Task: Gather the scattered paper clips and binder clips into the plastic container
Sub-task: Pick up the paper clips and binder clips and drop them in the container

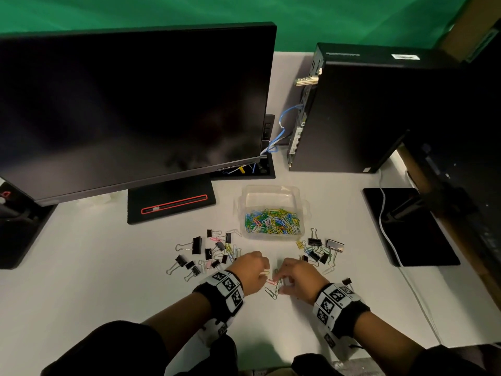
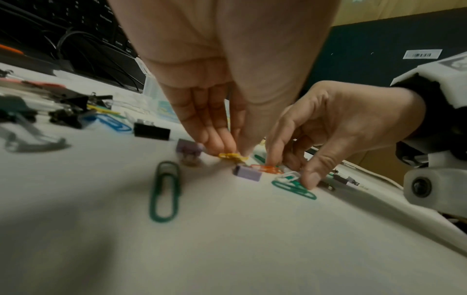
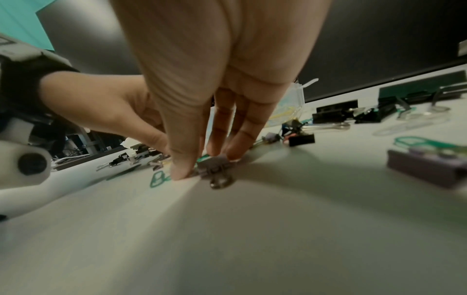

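Yellow wire shows under the left hand (image 1: 250, 270), whose fingertips pinch a paper clip (image 2: 232, 156) on the table (image 1: 108, 280). Just beside it, the right hand (image 1: 301, 278) grips a small purple binder clip (image 3: 215, 164). Loose clips crowd both flanks; bare tabletop lies nearer the body. Beyond, the plastic container (image 1: 272, 210) sits part-filled.

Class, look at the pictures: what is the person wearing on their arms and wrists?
Dark sleeves cover both forearms. Each wrist carries a black band with white blocks printed with black square marker patterns. The white, rounded wrist camera housing has a round dark lens.
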A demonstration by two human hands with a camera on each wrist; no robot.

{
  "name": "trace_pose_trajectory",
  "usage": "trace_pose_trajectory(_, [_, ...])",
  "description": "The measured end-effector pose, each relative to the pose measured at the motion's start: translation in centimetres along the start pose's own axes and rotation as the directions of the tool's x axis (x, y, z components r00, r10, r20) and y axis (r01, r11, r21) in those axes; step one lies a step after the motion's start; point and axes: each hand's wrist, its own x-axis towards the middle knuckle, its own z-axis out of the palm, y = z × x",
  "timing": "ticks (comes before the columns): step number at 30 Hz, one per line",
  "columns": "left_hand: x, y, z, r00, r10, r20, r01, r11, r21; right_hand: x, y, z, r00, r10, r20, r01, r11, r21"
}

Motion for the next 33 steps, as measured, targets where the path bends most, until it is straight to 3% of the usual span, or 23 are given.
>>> trace_pose_trajectory(6, [-0.7, 1.0, 1.1, 0.994, 0.078, 0.077, -0.087, 0.989, 0.119, -0.7, 0.0, 0.0, 0.999, 0.024, -0.032, -0.026, 0.997, -0.071])
trace_pose_trajectory(10, [-0.5, 1.1, 0.8, 0.992, 0.048, 0.115, -0.055, 0.997, 0.061, -0.7, -0.1, -0.3, 0.999, 0.042, -0.035, -0.044, 0.998, -0.054])
trace_pose_trajectory(16, [-0.4, 1.3, 0.6, 0.994, 0.015, 0.111, -0.014, 1.0, -0.006, -0.6, 0.0, -0.3, 0.998, 0.046, -0.045, -0.047, 0.999, -0.024])
trace_pose_trajectory(23, [-0.5, 1.3, 1.3, 0.995, 0.051, 0.089, -0.058, 0.995, 0.077, -0.6, 1.2, -2.0, 0.983, 0.128, -0.133, -0.119, 0.99, 0.074])
trace_pose_trajectory(28, [-0.4, 1.4, 1.4, 0.992, 0.068, 0.103, -0.082, 0.987, 0.141, -0.5, 1.2, -2.6, 0.99, 0.134, -0.047, -0.134, 0.991, 0.006])
trace_pose_trajectory(33, [-0.4, 1.1, 0.5, 0.99, 0.088, 0.108, -0.104, 0.983, 0.15, -0.4, 0.4, -1.1, 0.991, 0.068, 0.112, -0.058, 0.994, -0.097])
